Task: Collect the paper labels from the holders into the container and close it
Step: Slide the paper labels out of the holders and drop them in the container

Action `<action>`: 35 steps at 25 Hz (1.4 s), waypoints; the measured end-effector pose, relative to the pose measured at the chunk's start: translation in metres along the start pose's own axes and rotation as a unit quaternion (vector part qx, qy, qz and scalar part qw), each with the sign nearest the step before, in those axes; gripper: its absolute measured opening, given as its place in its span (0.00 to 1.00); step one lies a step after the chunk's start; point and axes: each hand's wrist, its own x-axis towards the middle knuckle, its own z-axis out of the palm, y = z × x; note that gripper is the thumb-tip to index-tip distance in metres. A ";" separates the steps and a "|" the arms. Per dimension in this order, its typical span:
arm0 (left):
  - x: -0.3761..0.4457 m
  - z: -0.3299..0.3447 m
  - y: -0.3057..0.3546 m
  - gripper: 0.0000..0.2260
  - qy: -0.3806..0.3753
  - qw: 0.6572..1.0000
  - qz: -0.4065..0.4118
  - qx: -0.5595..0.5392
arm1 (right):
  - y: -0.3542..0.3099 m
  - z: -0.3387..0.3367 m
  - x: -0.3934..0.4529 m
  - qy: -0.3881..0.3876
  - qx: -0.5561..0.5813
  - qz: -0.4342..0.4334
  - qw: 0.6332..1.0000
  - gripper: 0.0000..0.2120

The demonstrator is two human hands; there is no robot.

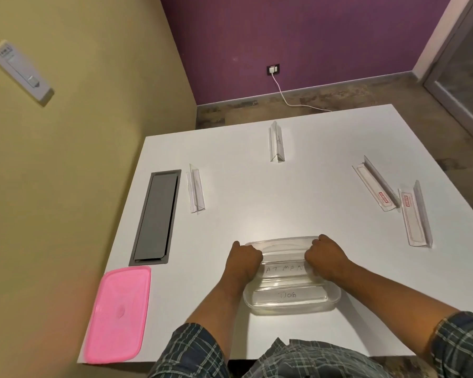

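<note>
Both hands, left (245,259) and right (327,257), pinch a label holder (283,257) over the container (291,298); slide its paper label (283,269) out level.

Worktop (257,203): smooth white laminate look, satin sheen just beyond the fingers. Container (292,304): clear glossy plastic. Holder (284,257) held between both fists: clear, glossy plastic too; paper label (283,269) inside it matt white, inked. Lid (118,312), left of the fingers: pink translucent plastic, slightly frosted. Cable hatch (155,216), left and beyond: grey, matt, metal-look. Sleeves (191,353): woven check cloth.
</note>
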 end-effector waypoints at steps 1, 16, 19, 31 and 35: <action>0.001 0.000 -0.001 0.10 -0.005 1.000 0.007 -0.003 | 0.000 -0.001 0.002 -0.006 -0.003 0.000 1.000 0.07; 0.005 -0.013 -0.113 0.14 0.218 0.836 -0.282 -0.417 | 0.009 -0.185 0.139 0.035 0.167 -0.066 0.983 0.11; 0.011 0.002 -0.146 0.10 0.220 0.779 -0.339 -0.479 | 0.001 -0.205 0.191 0.065 0.163 -0.060 0.983 0.18; 0.090 0.055 -0.189 0.16 0.191 0.662 -0.405 -0.601 | -0.034 -0.242 0.354 0.041 0.268 -0.038 0.962 0.34; 0.115 0.073 -0.203 0.10 0.196 0.647 -0.426 -0.601 | -0.047 -0.221 0.379 0.031 0.236 -0.055 0.970 0.33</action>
